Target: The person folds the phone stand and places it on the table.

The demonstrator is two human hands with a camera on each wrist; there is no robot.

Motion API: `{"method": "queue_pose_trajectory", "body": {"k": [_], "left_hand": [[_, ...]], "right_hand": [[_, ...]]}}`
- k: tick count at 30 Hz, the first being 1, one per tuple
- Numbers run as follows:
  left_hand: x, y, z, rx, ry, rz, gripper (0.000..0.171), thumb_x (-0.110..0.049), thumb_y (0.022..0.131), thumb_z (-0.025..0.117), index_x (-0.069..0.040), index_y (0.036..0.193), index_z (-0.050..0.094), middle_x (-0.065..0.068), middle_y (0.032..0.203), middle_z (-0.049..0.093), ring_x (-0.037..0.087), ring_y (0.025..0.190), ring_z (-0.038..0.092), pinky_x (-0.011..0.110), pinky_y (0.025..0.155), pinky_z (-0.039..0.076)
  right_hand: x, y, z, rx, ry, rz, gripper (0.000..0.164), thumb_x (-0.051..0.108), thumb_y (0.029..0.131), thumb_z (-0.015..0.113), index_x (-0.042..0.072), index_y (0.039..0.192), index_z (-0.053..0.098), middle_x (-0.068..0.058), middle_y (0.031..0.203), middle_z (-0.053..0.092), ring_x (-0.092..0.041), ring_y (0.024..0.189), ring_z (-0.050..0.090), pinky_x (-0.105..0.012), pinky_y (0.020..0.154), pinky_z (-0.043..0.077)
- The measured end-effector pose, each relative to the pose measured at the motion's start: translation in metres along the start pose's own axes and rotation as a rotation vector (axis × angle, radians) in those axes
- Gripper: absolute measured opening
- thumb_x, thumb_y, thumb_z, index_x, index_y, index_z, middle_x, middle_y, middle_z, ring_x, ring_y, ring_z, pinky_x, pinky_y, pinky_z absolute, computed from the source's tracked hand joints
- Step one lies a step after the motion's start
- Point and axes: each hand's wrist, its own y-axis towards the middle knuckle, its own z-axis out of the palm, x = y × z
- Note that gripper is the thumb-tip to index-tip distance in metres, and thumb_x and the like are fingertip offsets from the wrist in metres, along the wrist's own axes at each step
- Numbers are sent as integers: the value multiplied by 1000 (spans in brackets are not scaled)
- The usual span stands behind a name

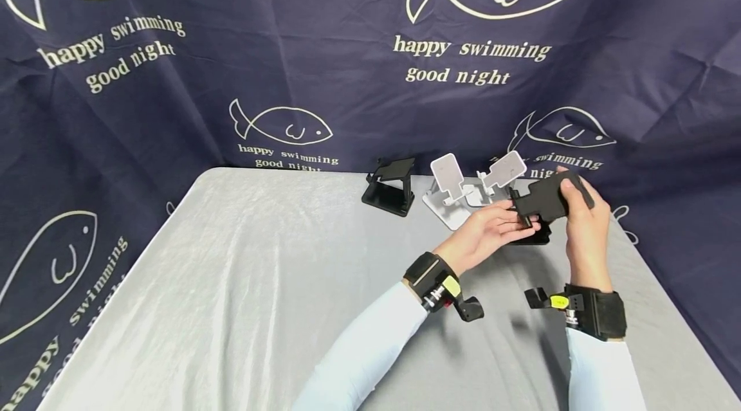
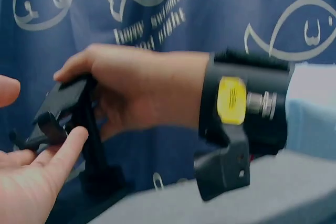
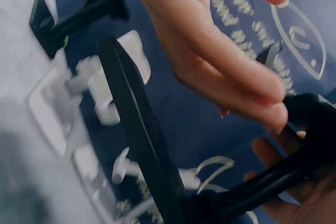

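Observation:
A black phone stand (image 1: 541,200) is at the right of the head view. My right hand (image 1: 589,228) grips the side of its upper plate, thumb over the face. Palm up, my left hand (image 1: 485,232) reaches to the stand's lower lip with its fingers extended, fingertips right at the lip. In the left wrist view, the stand's post (image 2: 94,140) rises from its base below the right hand (image 2: 131,87). The base (image 3: 139,124) shows edge-on in the right wrist view, near the left hand (image 3: 205,51). Part of the base is hidden in the head view.
Two white phone stands (image 1: 448,174) with pinkish plates stand just left of the held one, near the table's back edge. Farther left is another black phone stand (image 1: 390,189). A grey cloth covers the table (image 1: 231,282); a dark blue printed curtain (image 1: 347,63) hangs behind.

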Motion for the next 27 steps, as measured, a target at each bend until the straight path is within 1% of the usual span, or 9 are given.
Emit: {"method": "queue_pose_trajectory", "body": {"k": [4,8,10,13,16,19,23,25,27], "left_hand": [[-19,-17,6,16,-8,11,14,-7,97,38,-9,97,51,42,133,39,54,130,33,51,108,35],[-35,-37,6,60,-8,9,16,-5,95,39,-11,94,54,26,119,52,54,132,30,53,109,33],[-42,-48,5,76,9,9,17,-4,94,39,-12,94,54,20,116,55,54,132,30,54,109,32],[-49,-61,3,83,81,14,18,-4,93,42,-11,103,56,15,114,58,48,126,43,53,106,37],[-54,-73,-1,71,190,35,28,-2,92,44,-3,118,54,23,123,57,41,118,55,51,101,43],[-56,-83,-5,24,317,81,38,3,91,47,6,129,48,29,131,52,40,112,59,48,95,49],[-57,-94,-13,-64,465,173,40,6,91,52,6,131,48,32,127,54,39,105,64,46,87,53],[-58,-97,-19,-96,508,218,41,6,91,53,4,132,49,32,124,56,35,102,66,46,85,54],[-59,-100,-25,-116,533,255,41,6,91,54,3,131,50,32,122,57,30,99,68,45,84,55]], "right_hand": [[15,-2,12,145,160,-9,27,13,91,62,2,116,67,-1,104,69,-10,91,60,-17,73,47],[27,-3,24,377,231,-40,26,8,94,56,-2,116,65,-2,103,70,-9,86,62,-18,70,49],[31,-2,31,513,232,-62,26,6,96,52,-4,116,64,-2,105,71,-9,86,63,-18,73,49],[36,-1,41,716,201,-72,27,5,97,47,-4,116,63,-2,106,71,-9,87,65,-19,75,50],[38,-1,50,904,127,-54,29,5,97,45,-4,119,62,-2,102,72,-11,86,67,-21,77,51],[37,-4,60,1029,50,-44,30,6,97,46,-3,121,61,-2,100,73,-12,89,68,-21,78,52],[31,-10,74,1115,82,-12,31,4,96,47,-7,122,59,-5,104,73,-15,97,68,-22,85,51],[28,-14,82,1115,109,-4,30,3,96,48,-8,121,59,-5,102,73,-17,99,68,-23,88,51],[24,-18,90,1078,108,-1,28,4,95,51,-5,118,63,-3,102,73,-16,100,68,-22,87,50]]}}
